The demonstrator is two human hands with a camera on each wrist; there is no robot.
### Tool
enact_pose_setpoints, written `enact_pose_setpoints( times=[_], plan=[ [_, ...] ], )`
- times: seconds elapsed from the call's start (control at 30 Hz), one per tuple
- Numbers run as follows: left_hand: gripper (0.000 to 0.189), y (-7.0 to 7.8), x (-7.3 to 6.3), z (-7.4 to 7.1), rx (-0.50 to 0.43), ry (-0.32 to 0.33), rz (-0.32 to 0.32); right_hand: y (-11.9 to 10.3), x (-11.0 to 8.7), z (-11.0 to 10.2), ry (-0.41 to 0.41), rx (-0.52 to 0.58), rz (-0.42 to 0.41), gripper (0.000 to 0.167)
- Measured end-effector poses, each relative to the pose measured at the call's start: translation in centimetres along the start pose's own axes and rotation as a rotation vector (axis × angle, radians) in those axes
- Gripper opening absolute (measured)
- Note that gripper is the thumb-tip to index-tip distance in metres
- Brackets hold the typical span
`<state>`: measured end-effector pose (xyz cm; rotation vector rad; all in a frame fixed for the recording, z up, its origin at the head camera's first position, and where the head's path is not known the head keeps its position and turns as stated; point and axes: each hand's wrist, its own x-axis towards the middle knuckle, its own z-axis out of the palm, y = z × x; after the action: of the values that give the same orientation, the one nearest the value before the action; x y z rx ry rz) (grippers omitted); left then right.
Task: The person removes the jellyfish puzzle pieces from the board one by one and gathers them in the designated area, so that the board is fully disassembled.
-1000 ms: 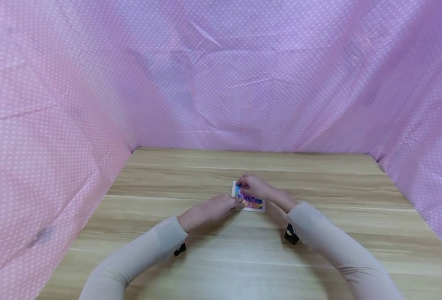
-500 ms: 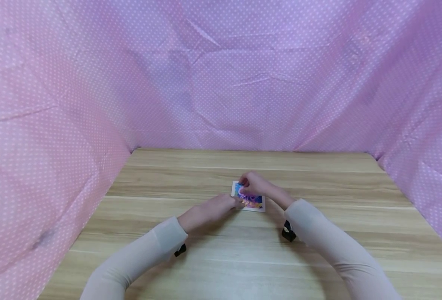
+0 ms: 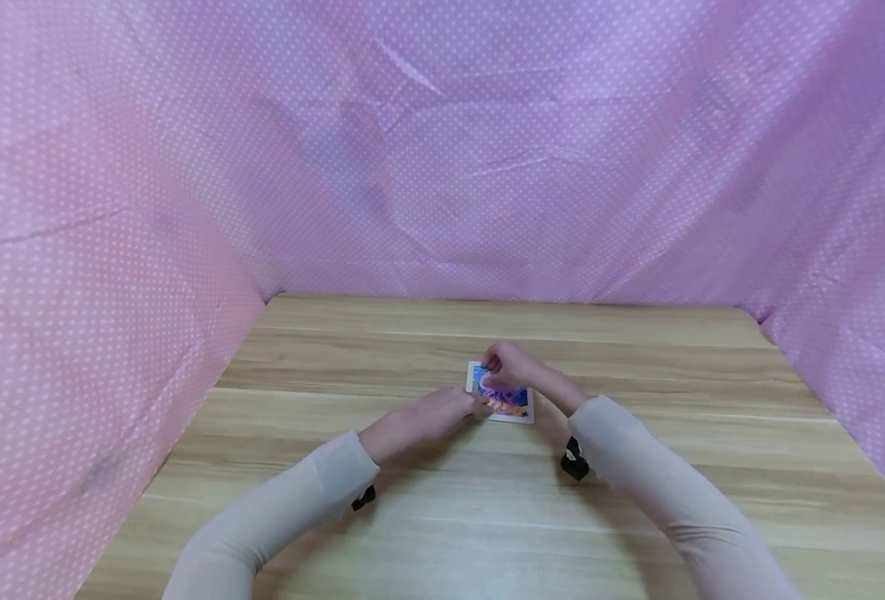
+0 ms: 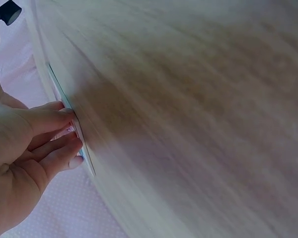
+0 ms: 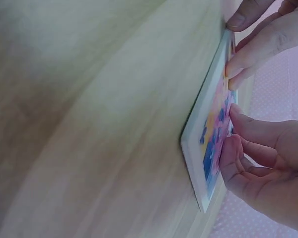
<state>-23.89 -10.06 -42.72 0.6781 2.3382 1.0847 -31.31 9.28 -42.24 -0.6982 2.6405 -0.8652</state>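
A thin, small picture board (image 3: pixel 513 409) lies flat on the table, its bright purple, blue and orange print framed by a white border. My left hand (image 3: pixel 442 412) rests at its near left part; in the right wrist view the left thumb touches the border and the straighter fingers press on the print. Over the upper part of the picture is my right hand (image 3: pixel 512 367). Its thumb and bent index finger (image 5: pixel 231 148) meet the printed surface a little apart, and I cannot tell if a small piece sits between them. The right hand covers part of the print.
The wood-grain table (image 3: pixel 382 333) extends around the board on all sides. Pink dotted cloth (image 3: pixel 442 192) hangs behind it and along both sides. Dark wrist devices (image 3: pixel 574 460) sit beneath both sleeves, close over the table.
My right hand has shifted slightly right and away from me over the picture, uncovering a bit more of its upper left. The left hand and the board stay nearly in place.
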Motion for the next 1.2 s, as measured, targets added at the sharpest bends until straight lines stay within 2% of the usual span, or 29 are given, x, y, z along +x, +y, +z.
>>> enact_pose_setpoints(
  times=[0.13, 0.23, 0.3, 0.37, 0.47, 0.53, 0.67, 0.8, 0.9, 0.97, 1.03, 1.13, 1.2],
  plan=[
    [0.041, 0.15, -0.18, 0.21, -0.061, -0.013, 0.0, -0.11, -0.03, -0.21, -0.036, 0.012, 0.04, 0.022],
    [0.038, 0.28, -0.17, 0.33, -0.041, -0.028, 0.07, -0.11, -0.13, -0.41, -0.064, 0.017, 0.052, 0.023],
    [0.032, 0.31, -0.02, 0.38, 0.065, -0.036, 0.165, -0.05, -0.19, -0.53, -0.079, 0.016, 0.046, 0.024],
    [0.03, 0.35, 0.02, 0.45, 0.104, -0.027, 0.186, 0.09, -0.28, -0.59, -0.083, 0.021, 0.042, 0.025],
    [0.031, 0.41, -0.07, 0.48, 0.075, -0.038, 0.143, 0.32, -0.33, -0.62, -0.093, 0.046, 0.048, 0.027],
    [0.036, 0.47, -0.17, 0.53, -0.022, -0.029, 0.072, 0.4, -0.35, -0.65, -0.094, 0.068, 0.061, 0.029],
    [0.038, 0.59, -0.17, 0.64, -0.059, -0.019, 0.04, 0.45, -0.46, -0.6, -0.077, 0.104, 0.072, 0.03],
    [0.038, 0.59, -0.27, 0.66, 0.002, -0.022, 0.063, 0.49, -0.66, -0.29, -0.044, 0.161, 0.096, 0.03],
    [0.035, 0.48, -0.29, 0.57, 0.183, -0.039, 0.193, 0.6, -0.74, -0.09, -0.018, 0.196, 0.097, 0.031],
    [0.033, 0.38, -0.27, 0.53, 0.234, -0.035, 0.235, 0.69, -0.76, -0.03, -0.002, 0.217, 0.095, 0.031],
    [0.034, 0.35, -0.16, 0.51, 0.215, -0.042, 0.225, 0.81, -0.77, 0.01, 0.008, 0.229, 0.094, 0.03],
    [0.037, 0.32, -0.02, 0.5, 0.034, -0.03, 0.101, 0.87, -0.84, -0.09, 0.016, 0.242, 0.1, 0.029],
    [0.036, 0.31, 0.08, 0.43, 0.091, -0.031, 0.132, 0.86, -0.88, -0.15, 0.021, 0.248, 0.102, 0.026]
  ],
)
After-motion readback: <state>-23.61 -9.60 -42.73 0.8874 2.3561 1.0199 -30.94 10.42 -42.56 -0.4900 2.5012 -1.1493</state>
